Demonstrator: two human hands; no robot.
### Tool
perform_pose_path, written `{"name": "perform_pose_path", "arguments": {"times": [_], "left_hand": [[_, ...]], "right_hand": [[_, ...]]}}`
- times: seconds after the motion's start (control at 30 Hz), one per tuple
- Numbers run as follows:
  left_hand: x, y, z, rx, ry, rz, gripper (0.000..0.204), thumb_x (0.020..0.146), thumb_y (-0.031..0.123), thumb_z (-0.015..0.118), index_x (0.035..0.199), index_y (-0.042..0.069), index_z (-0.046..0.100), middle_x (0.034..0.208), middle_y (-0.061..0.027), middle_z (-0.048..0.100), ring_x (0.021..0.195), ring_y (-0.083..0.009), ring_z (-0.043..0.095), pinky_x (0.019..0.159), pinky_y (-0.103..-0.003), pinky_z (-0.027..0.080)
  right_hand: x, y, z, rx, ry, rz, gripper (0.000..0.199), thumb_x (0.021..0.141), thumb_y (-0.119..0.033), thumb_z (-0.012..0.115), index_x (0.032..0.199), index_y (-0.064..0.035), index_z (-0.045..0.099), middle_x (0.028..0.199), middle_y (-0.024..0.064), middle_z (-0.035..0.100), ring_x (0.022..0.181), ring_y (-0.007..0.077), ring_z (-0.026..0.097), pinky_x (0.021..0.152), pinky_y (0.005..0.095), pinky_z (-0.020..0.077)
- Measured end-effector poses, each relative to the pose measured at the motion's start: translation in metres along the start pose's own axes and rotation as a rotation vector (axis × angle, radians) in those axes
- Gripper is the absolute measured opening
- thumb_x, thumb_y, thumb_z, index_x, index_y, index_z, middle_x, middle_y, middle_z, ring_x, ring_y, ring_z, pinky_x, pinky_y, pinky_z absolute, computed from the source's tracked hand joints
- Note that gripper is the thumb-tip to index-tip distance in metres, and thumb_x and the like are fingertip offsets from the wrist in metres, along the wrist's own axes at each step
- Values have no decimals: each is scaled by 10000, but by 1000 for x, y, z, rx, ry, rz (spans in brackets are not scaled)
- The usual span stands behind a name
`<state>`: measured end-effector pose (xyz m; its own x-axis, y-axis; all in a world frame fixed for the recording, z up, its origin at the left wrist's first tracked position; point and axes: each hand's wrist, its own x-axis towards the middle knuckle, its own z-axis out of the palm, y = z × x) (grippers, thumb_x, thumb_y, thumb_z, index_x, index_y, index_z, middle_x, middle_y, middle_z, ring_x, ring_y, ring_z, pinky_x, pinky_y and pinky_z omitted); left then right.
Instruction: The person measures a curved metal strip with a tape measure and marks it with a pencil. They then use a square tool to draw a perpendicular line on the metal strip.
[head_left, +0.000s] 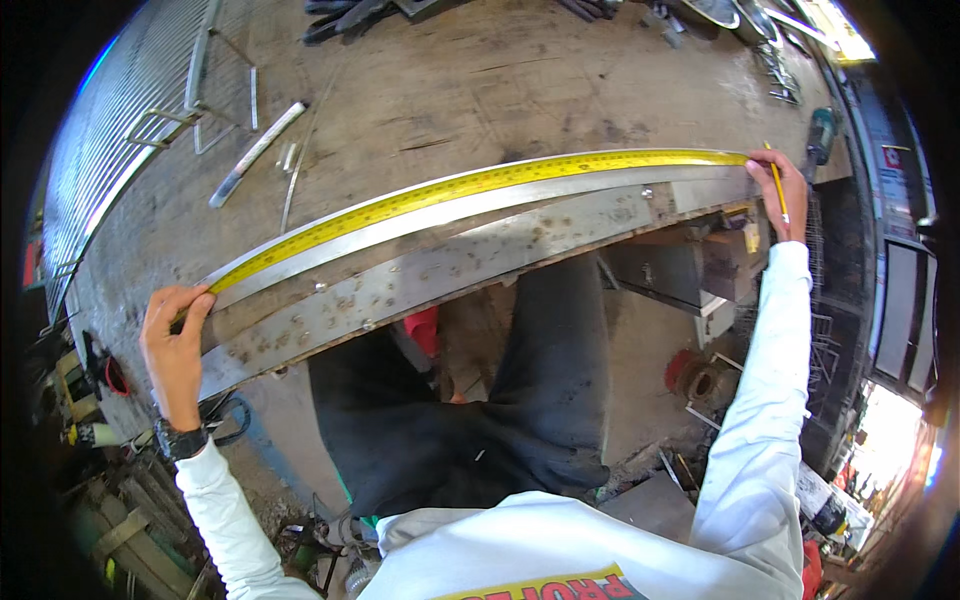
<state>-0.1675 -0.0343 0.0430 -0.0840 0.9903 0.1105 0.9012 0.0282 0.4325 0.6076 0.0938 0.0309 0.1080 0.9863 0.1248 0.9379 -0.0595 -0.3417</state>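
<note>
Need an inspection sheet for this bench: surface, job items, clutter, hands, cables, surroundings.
Surface: brown bench top, scuffed and stained; spotted metal strip along the near edge.
Job items: yellow tape measure stretched along a metal bar.
Clutter: pale tube at left, power tool at right.
Hands: left hand pinches the tape's left end; right hand, at its right end, holds a yellow pencil.
Cables: possibly a dark loop near the left wrist; unclear.
Surroundings: ridged sheet at left.

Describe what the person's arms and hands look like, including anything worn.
Long white sleeves cover both arms. The left hand is ungloved, with a dark band at its wrist, perhaps a watch. The right hand is ungloved too, with no band showing.
</note>
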Motion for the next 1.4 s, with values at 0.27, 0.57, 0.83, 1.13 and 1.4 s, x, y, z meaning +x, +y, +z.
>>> {"name": "perform_pose_path", "arguments": {"times": [0.27, 0.57, 0.83, 1.13, 1.4], "left_hand": [[3, 2, -10, 4, -46, -64, 146, 891, 144, 818, 989, 35, 817, 949, -94, 769, 938, -235, 686, 874, -349, 506], [2, -1, -16, -102, -103, -211, 169, 887, 134, 825, 1025, 36, 818, 957, -88, 772, 896, -184, 688, 843, -307, 508], [10, -4, -22, -140, -162, -128, 152, 881, 84, 815, 1017, 16, 818, 944, -82, 765, 873, -172, 691, 835, -298, 509], [9, -10, -20, -158, -148, -109, 152, 874, 55, 813, 1020, 13, 823, 934, -81, 761, 864, -167, 684, 821, -289, 511], [7, -17, -20, -93, -127, 11, 158, 852, 23, 832, 1010, 17, 821, 918, -70, 747, 891, -180, 657, 821, -306, 498]], "right_hand": [[-2, 37, -1, -34, 50, -18, 232, 987, -216, 739, 1142, -44, 751, 1012, 53, 754, 945, 152, 680, 918, 300, 529], [0, 34, 8, 14, 20, 26, 249, 1002, -208, 723, 1185, -41, 745, 1062, 45, 751, 976, 142, 675, 950, 288, 521], [6, 50, 4, 36, -27, 44, 275, 1003, -216, 724, 1214, -40, 738, 1123, 53, 754, 1019, 152, 681, 986, 292, 515], [-22, -1, 2, -49, 380, -70, 372, 1079, -285, 620, 1340, -39, 717, 1189, 91, 748, 1166, 186, 669, 1069, 326, 484], [-95, -270, 79, 1137, -154, -234, 309, 1006, -145, 632, 1276, 6, 648, 1052, 130, 718, 863, 138, 622, 764, 292, 506]]}}
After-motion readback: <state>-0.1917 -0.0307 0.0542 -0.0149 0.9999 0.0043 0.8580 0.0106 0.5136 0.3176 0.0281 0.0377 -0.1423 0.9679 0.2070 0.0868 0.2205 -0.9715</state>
